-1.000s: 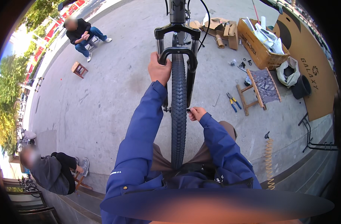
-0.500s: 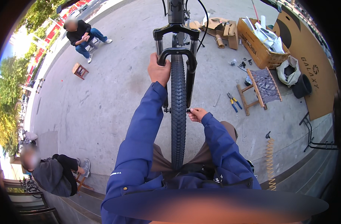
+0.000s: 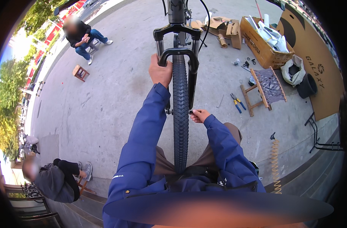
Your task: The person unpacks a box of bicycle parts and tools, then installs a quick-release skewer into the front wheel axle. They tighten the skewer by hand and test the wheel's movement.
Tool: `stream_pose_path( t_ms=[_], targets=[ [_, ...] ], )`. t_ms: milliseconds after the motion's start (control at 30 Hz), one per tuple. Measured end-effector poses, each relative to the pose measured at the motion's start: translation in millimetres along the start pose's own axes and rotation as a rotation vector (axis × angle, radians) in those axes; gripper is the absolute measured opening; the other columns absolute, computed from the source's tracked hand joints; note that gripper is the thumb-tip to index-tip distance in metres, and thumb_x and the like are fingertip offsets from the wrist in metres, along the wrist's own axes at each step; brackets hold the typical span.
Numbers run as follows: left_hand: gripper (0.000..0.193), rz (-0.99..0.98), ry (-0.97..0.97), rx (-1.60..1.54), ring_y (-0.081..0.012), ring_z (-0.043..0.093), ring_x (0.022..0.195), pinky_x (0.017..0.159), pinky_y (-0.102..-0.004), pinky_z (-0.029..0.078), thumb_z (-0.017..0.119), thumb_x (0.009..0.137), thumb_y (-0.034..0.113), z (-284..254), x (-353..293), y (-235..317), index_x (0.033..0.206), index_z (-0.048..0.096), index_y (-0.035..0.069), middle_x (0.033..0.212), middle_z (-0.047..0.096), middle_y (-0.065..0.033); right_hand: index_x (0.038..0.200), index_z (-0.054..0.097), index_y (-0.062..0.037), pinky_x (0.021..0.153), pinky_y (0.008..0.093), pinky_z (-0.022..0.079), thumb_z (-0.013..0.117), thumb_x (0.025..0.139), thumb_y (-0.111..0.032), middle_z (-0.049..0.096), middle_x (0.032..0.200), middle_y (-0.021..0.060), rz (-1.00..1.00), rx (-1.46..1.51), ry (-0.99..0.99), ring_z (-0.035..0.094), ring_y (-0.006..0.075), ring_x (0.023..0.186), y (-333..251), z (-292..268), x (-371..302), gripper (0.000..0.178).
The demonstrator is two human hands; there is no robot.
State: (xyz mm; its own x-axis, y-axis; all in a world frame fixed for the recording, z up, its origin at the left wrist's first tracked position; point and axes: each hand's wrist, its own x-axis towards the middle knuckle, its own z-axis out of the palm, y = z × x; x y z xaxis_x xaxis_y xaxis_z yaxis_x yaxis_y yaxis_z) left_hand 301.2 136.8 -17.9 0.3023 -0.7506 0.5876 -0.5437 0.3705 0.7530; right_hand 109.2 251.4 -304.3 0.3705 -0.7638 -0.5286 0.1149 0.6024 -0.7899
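Note:
A bicycle's front wheel (image 3: 180, 91) stands upright between my knees, its knobby black tyre facing me. Its black suspension fork (image 3: 193, 81) straddles the tyre, joined by an arched brace. My left hand (image 3: 160, 72) is closed around the fork's left leg, just below the crown; part of its grip is hidden behind the leg. Down at the hub, the fingers of my right hand (image 3: 199, 115) pinch a small dark quick-release lever (image 3: 191, 112) at the right end of the axle. The fingers cover most of this lever.
Pliers (image 3: 238, 102) with yellow-blue handles lie right, beside a woven folding stool (image 3: 270, 86). Behind are a full cardboard box (image 3: 259, 47), a white sack (image 3: 294, 71) and a black bucket (image 3: 307, 86). A coiled hose (image 3: 275, 163) lies near right. Two people sit at left.
Fork and wheel top have shifted very slightly left in the view. Both hands keep their holds, and the right fingers have barely moved at the axle.

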Motion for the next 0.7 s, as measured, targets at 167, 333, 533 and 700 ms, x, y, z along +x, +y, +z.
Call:
stream_pose_path(
  t_ms=[167,333,533,700],
  targets=[
    [0.025,-0.009,0.013,0.012,-0.0257,0.065,0.071,0.071,-0.0379,0.053,0.076,0.085,0.011,1,-1,3,0.102,0.061,0.003,0.079,0.065,-0.0132,0.107,0.077,-0.0026,0.067,0.0274,0.059,0.059,0.110,-0.039,0.077,0.085,0.0047,-0.053,-0.157,0.137,0.072,0.0123,0.069,-5,15,-10,0.041],
    [0.027,-0.011,0.017,0.009,-0.0380,0.069,0.073,0.071,-0.0447,0.054,0.072,0.083,0.014,3,-2,-2,0.105,0.060,0.005,0.078,0.067,-0.0166,0.100,0.077,-0.0005,0.068,0.0329,0.058,0.055,0.110,-0.038,0.078,0.076,0.0061,-0.161,-0.530,0.532,0.074,0.0158,0.066,-4,57,-24,0.044],
    [0.027,0.014,0.021,-0.018,-0.0367,0.069,0.074,0.073,-0.0446,0.054,0.073,0.082,0.014,7,1,-8,0.104,0.061,0.004,0.082,0.067,-0.0165,0.112,0.076,-0.0002,0.076,0.0348,0.059,0.055,0.110,-0.043,0.079,0.089,0.0077,-0.164,-0.435,0.539,0.076,0.0187,0.077,-4,63,-25,0.048],
    [0.027,0.024,0.003,-0.026,-0.0356,0.067,0.074,0.072,-0.0436,0.054,0.073,0.082,0.014,2,-1,-7,0.104,0.060,0.003,0.080,0.065,-0.0158,0.138,0.064,-0.0042,0.094,0.0414,0.059,0.048,0.110,-0.058,0.067,0.135,0.0127,-0.006,0.412,0.115,0.068,0.0271,0.113,-13,22,-6,0.063]
  ],
)
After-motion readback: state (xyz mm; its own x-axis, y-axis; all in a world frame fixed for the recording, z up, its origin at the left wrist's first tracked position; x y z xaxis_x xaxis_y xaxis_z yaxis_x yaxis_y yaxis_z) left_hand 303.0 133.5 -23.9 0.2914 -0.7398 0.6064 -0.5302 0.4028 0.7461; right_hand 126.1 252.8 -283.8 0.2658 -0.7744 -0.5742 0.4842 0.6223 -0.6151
